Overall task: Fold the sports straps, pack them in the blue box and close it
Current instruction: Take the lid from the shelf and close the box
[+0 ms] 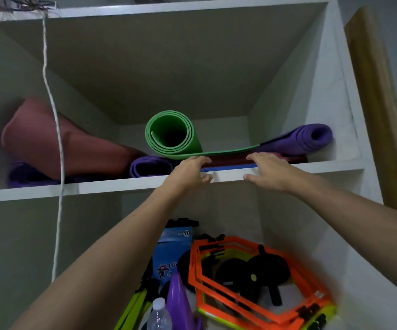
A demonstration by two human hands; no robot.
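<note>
White shelf [111, 184], rolled mats [172, 134], both hands [190, 171] at edge

Rolled mat [172, 133] on shelf [121, 184], above cones [252, 277].

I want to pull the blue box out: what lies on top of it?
A dark red flat thing, then the green mat's loose end. Both hands hide parts of the blue box.

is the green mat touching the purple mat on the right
Touching. The head view shows the green mat's loose flap running right and meeting the purple mat with no gap.
</note>
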